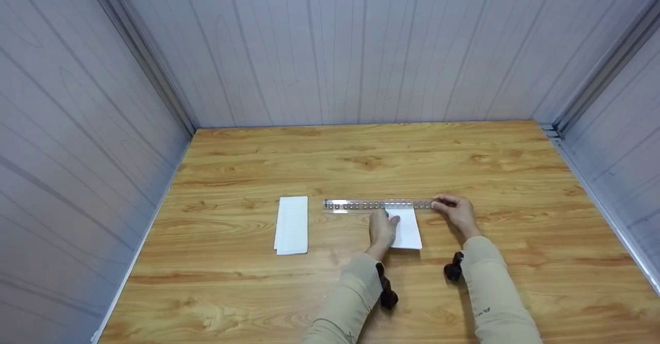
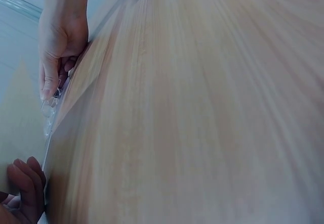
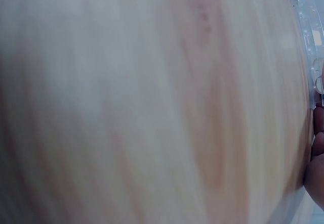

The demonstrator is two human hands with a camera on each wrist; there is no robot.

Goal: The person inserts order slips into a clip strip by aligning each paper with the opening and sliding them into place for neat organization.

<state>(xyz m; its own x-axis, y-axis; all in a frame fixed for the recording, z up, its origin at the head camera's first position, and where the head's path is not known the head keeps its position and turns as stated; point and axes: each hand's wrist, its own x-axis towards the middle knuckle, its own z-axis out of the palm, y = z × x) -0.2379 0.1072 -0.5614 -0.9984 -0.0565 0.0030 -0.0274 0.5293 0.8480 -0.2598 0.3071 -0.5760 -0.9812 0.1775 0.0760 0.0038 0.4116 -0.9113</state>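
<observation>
A clear plastic ruler (image 1: 356, 206) with a row of cut-out shapes lies crosswise on the table. It overlaps the top edge of a folded white paper (image 1: 407, 230). My right hand (image 1: 458, 214) pinches the ruler's right end between thumb and fingers; in the left wrist view that right hand (image 2: 63, 42) holds it from above. At the paper's left edge, my left hand (image 1: 382, 228) grips with the thumb on top and the fingers curled. Its curled fingers (image 2: 29, 186) show at the lower left of the left wrist view. Only part of the ruler (image 3: 306, 27) appears in the right wrist view.
A second white sheet stack (image 1: 292, 225), folded tall and narrow, lies left of the ruler on the wood-grain table (image 1: 232, 292). Pale panel walls (image 1: 335, 50) close off the back and both sides. Dark wrist cameras (image 1: 389, 298) hang from both sleeves.
</observation>
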